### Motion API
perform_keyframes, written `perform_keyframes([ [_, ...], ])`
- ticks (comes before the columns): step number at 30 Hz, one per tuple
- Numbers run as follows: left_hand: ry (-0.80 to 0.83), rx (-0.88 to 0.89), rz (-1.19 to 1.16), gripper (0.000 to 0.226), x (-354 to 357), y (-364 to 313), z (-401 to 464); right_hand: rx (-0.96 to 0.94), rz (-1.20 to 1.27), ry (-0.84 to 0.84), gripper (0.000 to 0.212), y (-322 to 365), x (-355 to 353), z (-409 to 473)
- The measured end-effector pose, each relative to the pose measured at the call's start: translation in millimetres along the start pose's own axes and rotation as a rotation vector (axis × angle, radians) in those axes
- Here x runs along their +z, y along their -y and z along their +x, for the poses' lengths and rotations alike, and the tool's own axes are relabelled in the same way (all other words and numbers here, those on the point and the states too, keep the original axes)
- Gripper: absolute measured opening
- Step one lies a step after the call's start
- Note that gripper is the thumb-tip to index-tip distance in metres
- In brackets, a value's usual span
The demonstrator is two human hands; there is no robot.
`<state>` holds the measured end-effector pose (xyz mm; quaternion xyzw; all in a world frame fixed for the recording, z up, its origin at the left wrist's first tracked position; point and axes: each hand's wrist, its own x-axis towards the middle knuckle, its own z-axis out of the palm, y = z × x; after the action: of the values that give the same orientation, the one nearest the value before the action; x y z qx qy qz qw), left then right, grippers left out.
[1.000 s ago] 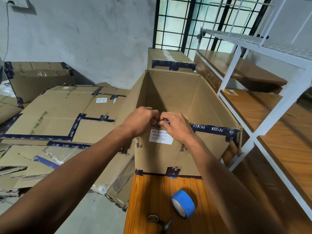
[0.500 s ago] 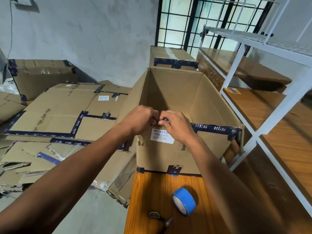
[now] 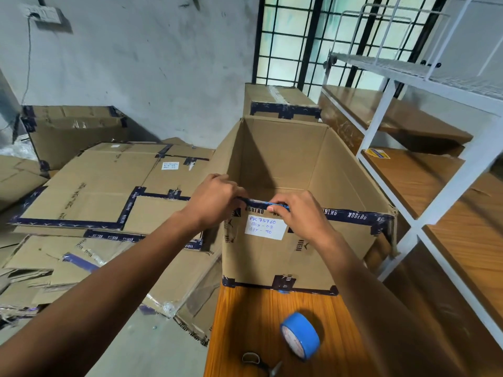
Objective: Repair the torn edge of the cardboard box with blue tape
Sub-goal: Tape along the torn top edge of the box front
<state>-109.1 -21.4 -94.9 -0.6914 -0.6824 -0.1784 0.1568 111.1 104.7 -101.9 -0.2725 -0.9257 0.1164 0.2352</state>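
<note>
Both the left hand [image 3: 217, 202] and right hand [image 3: 296, 216] pinch a thin, limp blue tape strip [image 3: 275, 204] against the open cardboard box [image 3: 272, 254] rim under their fingertips, best held by its ends since it likely curls.

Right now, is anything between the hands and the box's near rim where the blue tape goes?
Nothing visible: left hand and right hand are both on the box rim, pressing the blue strip.

Two bare forearms, no sleeves in view. No watch, ring or glove on left hand [image 3: 215, 198] or right hand [image 3: 299, 213]. Short, unpainted nails.
</note>
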Motion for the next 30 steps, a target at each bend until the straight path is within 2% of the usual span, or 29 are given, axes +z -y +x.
perform_keyframes([
  [6,0.069,-0.024,-0.047,0.023,-4.3,1.3,2.4,-0.01,0.037,-0.034,0.015,1.8,1.4,-1.3],
  [9,0.065,0.006,-0.016,0.028,-7.2,3.8,-5.2,-0.024,-0.037,0.017,0.02,-1.3,-3.7,-8.7],
  [12,0.07,0.009,0.074,0.032,-11.3,11.6,-11.7,-0.059,-0.131,-0.012,0.025,-10.4,-7.3,-14.0],
  [21,0.027,-0.038,0.006,0.017,-1.9,15.1,-15.9,-0.073,-0.078,-0.045,0.018,-16.3,-5.2,-14.5],
  [23,0.073,-0.032,0.004,0.022,-4.7,16.0,-13.9,-0.067,-0.124,-0.009,0.023,-13.4,-11.9,-14.4],
  [27,0.111,0.045,0.09,0.047,-11.2,4.7,-7.2,-0.104,-0.169,0.011,0.042,3.4,-19.3,-10.4],
  [30,0.109,0.063,0.159,0.045,-8.1,-16.5,0.8,-0.13,-0.204,-0.03,0.026,25.9,-7.8,-3.0],
])
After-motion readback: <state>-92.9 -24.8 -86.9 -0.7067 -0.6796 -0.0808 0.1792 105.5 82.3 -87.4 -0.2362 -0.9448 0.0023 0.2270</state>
